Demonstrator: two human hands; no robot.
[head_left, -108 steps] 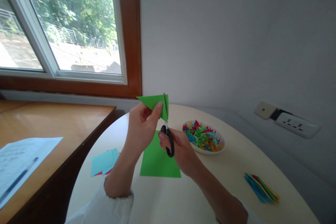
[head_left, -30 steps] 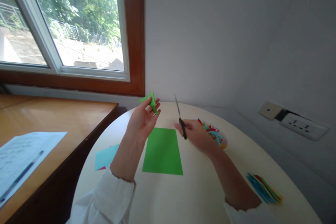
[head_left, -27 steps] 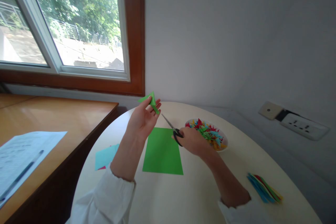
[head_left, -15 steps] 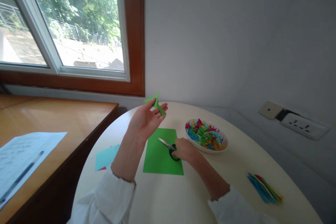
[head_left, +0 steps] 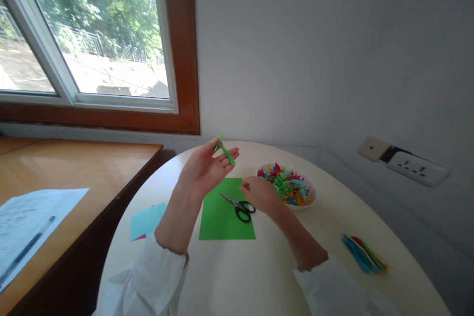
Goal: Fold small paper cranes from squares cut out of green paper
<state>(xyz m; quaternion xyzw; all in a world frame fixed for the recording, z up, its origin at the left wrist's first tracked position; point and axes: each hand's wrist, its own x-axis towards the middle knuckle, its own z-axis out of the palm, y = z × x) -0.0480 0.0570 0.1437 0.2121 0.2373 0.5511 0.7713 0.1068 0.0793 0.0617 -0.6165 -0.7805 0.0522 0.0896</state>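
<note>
My left hand [head_left: 203, 170] is raised palm up, thumb and index finger pinching a folded green paper piece [head_left: 226, 153]. A narrow arm of the paper crosses the other fingers, which are stretched out. My right hand [head_left: 261, 191], fingers curled in, hovers between the green sheet and the bowl; I see nothing held in it. Black-handled scissors [head_left: 242, 211] lie slightly open on the flat green sheet of paper [head_left: 218, 224], just below my right hand. Partly behind that hand stands a white bowl [head_left: 313, 196] heaped with small folded paper shapes in several colours.
On the round white table [head_left: 229, 281], light-blue paper squares [head_left: 146, 222] with a red edge lie at left and coloured paper strips [head_left: 366, 255] at right. A wooden desk [head_left: 122, 163] with written paper [head_left: 55, 202] and a pen [head_left: 27, 249] adjoins. A socket panel [head_left: 418, 168] is on the wall.
My right hand has let go of the scissors and moved up, away from their handles. The folded paper in my left hand has turned slightly. The view has shifted a little right.
</note>
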